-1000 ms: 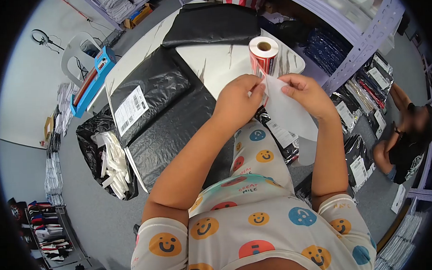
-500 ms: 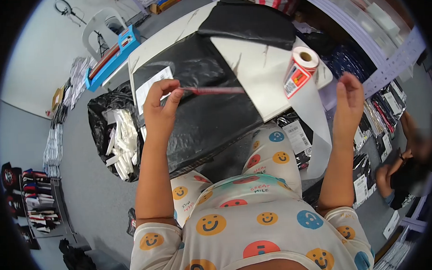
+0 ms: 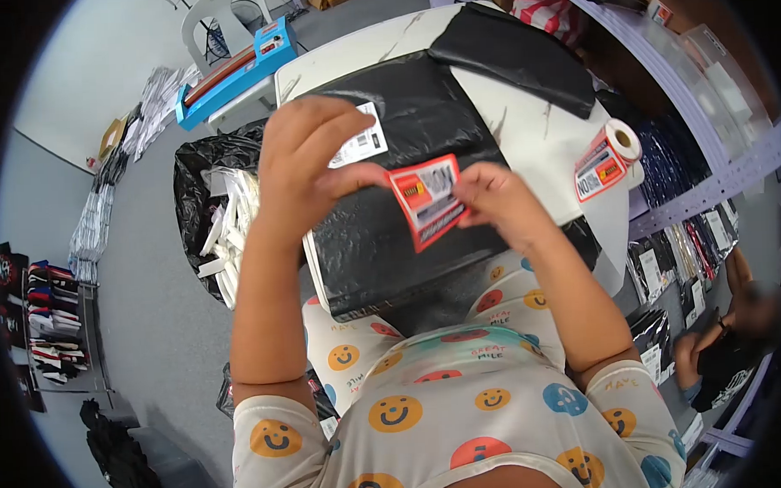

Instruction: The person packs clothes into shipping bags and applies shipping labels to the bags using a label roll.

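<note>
A red-bordered printed sticker [image 3: 427, 198] hangs tilted over a black plastic parcel [image 3: 382, 257]. My left hand [image 3: 314, 156] grips the sticker's upper left corner between thumb and fingers. At the right edge, the fingers of my right hand [image 3: 503, 201] are pinched on the same sticker. Just behind my left fingers, a white shipping label [image 3: 363, 140] lies on the parcel. A roll of matching red stickers [image 3: 607, 157] stands on the white table [image 3: 537, 144] to the right, its pale backing strip trailing over the edge.
Folded black plastic [image 3: 513, 55] lies at the table's far side. On the left floor, a black bag [image 3: 195, 186] holds white backing scraps [image 3: 235, 224]. A blue box [image 3: 238, 73] stands beyond it. Purple shelving [image 3: 715, 172] and another person [image 3: 729, 344] are at the right.
My right hand has come in from the right and taken hold of the sticker. My left hand has turned, so the sticker's printed face shows. The view has shifted.
</note>
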The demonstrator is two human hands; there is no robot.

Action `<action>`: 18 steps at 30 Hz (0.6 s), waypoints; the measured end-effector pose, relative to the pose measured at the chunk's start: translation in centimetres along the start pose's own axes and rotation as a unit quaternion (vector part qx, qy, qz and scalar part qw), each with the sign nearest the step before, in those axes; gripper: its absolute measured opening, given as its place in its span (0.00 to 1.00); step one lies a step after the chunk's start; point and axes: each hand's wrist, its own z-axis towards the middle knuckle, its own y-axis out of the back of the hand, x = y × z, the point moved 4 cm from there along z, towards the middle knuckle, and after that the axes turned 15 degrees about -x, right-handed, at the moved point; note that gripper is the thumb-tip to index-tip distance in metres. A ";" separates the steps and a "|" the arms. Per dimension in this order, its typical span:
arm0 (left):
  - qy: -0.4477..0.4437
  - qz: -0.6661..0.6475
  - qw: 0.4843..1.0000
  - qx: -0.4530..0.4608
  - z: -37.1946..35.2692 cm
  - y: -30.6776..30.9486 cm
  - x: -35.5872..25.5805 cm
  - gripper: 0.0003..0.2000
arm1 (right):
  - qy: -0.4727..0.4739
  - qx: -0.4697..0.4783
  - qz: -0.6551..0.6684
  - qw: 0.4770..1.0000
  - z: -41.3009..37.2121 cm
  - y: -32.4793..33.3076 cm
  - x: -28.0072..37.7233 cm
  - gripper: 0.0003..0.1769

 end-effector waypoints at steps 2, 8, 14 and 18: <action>0.075 0.101 0.989 0.082 -1.1 0.2 3.4 0.24 | 0.076 -0.079 -0.091 0.990 3.7 1.2 1.6 0.08; 0.288 0.093 0.947 0.105 -6.8 -0.1 11.4 0.18 | 0.065 -0.155 -0.119 0.979 13.3 1.2 2.8 0.09; 0.301 0.066 0.947 0.093 -9.7 -5.5 12.1 0.17 | 0.044 -0.149 -0.159 0.975 15.9 0.5 1.4 0.08; 0.276 0.080 0.953 0.097 -10.0 -9.5 12.1 0.18 | 0.031 -0.147 -0.167 0.974 16.0 0.5 1.3 0.08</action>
